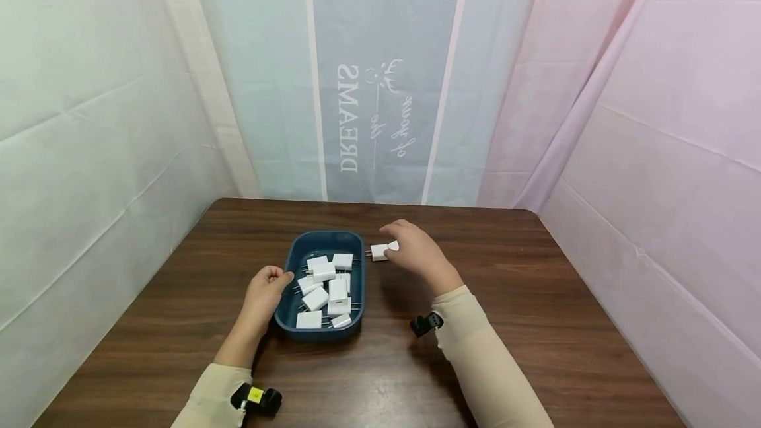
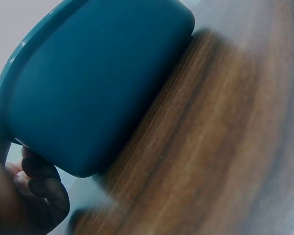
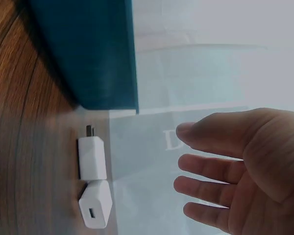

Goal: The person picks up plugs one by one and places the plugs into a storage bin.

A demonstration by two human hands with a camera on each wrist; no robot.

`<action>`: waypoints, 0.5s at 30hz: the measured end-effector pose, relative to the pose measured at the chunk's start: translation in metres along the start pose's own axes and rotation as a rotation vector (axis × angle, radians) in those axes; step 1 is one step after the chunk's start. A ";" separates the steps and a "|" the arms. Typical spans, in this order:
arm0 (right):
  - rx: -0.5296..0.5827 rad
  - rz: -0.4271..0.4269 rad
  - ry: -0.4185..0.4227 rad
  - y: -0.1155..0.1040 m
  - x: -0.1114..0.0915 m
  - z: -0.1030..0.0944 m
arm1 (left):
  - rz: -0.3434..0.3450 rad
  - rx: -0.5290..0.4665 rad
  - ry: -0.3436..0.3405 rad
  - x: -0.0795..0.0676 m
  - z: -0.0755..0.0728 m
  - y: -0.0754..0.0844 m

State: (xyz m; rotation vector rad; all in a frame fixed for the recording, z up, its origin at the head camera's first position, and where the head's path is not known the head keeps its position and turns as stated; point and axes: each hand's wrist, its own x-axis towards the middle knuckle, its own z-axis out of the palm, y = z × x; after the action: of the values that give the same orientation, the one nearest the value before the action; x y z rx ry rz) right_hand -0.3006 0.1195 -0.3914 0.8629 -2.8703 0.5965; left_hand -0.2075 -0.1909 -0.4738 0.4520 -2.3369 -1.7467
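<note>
A dark blue plastic bin (image 1: 327,243) stands on the table, holding several white plug-in chargers (image 1: 315,299) with metal prongs. My left hand (image 1: 261,296) grips its left rim, thumb over the edge and fingers curled against the outer wall. Beyond the bin's right side, two more white chargers lie end to end on the table, one with prongs toward the bin (image 3: 92,158), the other with its USB port showing (image 3: 96,205). Over that pair hovers my right hand (image 1: 419,253), fingers extended, thumb apart, holding nothing.
Brown wood-grain table (image 1: 493,322) extends around the bin. A printed cloth (image 1: 380,84) hangs behind the table's far edge, and pale cloth walls (image 1: 107,117) flank both sides. Each sleeve carries a small black wrist camera (image 1: 425,325).
</note>
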 end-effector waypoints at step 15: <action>0.033 0.095 0.016 0.023 0.005 0.015 | -0.007 -0.009 -0.008 0.000 -0.001 0.001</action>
State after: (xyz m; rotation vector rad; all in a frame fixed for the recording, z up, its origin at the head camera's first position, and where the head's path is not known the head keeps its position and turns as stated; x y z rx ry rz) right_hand -0.3169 0.1281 -0.4119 0.7263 -2.9085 0.6590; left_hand -0.2072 -0.1910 -0.4721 0.4523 -2.3353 -1.7642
